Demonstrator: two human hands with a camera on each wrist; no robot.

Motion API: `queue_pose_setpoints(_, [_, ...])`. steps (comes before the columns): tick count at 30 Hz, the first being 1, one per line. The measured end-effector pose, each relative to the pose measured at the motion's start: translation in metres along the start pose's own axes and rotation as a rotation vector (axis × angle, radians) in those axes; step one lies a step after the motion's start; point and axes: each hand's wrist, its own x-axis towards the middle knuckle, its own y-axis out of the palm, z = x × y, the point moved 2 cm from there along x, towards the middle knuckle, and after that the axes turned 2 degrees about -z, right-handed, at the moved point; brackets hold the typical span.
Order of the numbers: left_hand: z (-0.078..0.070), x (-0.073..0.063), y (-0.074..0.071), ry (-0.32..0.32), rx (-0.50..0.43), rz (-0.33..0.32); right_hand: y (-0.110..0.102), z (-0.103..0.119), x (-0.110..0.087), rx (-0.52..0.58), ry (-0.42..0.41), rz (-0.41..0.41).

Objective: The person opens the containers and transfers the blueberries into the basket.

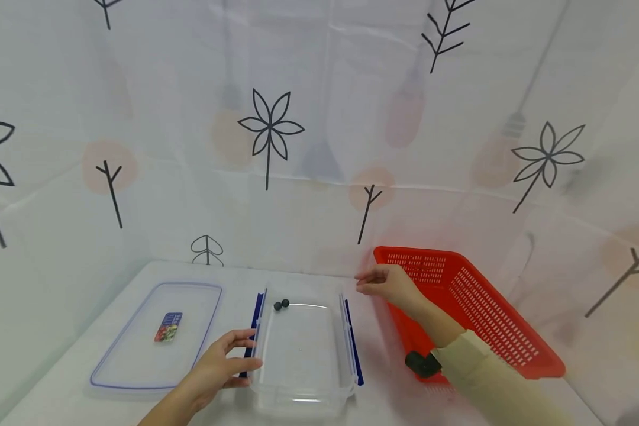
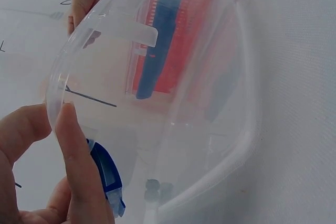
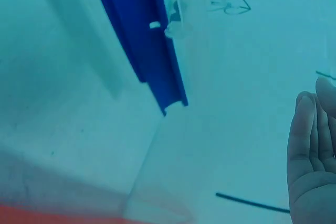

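Note:
A clear plastic box (image 1: 298, 355) with blue side clips stands on the white table. Two small dark round balls (image 1: 281, 305) lie at its far left corner inside; their kind cannot be told. My left hand (image 1: 226, 364) pinches the box's left rim between thumb and fingers, as the left wrist view also shows beside a blue clip (image 2: 107, 177). Over the gap between the box and a red basket (image 1: 490, 307), my right hand (image 1: 386, 287) hovers with fingers pointing left. In the right wrist view that hand (image 3: 315, 166) has fairly straight fingers; I see nothing held.
A clear lid (image 1: 133, 355) with a blue edge and a coloured label lies flat on the left of the table. The red basket's slotted wall rises at the right, under my right forearm. A patterned white cloth (image 1: 309, 219) hangs behind the table.

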Motion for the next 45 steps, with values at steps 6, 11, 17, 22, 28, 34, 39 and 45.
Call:
queue_pose_setpoints(6, [0.001, -0.001, -0.001, -0.011, 0.012, -0.009, 0.019, 0.011, 0.004, 0.031, -0.060, 0.059])
queue_pose_setpoints(11, [-0.001, -0.002, -0.001, 0.005, 0.010, 0.003, 0.033, 0.018, 0.009, 0.031, -0.078, 0.082])
queue_pose_setpoints(17, [0.000, -0.001, 0.000, -0.003, 0.012, -0.003, 0.050, 0.019, 0.018, 0.064, -0.074, 0.096])
queue_pose_setpoints(22, [0.002, 0.000, -0.001, -0.002, 0.012, -0.008, 0.063, 0.023, 0.024, 0.072, -0.060, 0.112])
queue_pose_setpoints(28, [0.002, 0.000, -0.001, -0.005, 0.010, -0.009, 0.078, 0.030, 0.034, 0.052, -0.081, 0.134])
queue_pose_setpoints(34, [0.002, 0.002, -0.001, 0.009, 0.008, -0.019, 0.091, 0.034, 0.044, 0.080, -0.097, 0.155])
queue_pose_setpoints(39, [0.001, 0.002, -0.001, 0.009, 0.005, -0.023, 0.103, 0.031, 0.057, 0.101, -0.080, 0.161])
queue_pose_setpoints(45, [0.000, 0.001, 0.000, -0.008, 0.015, -0.017, 0.119, 0.019, 0.073, 0.085, -0.082, 0.154])
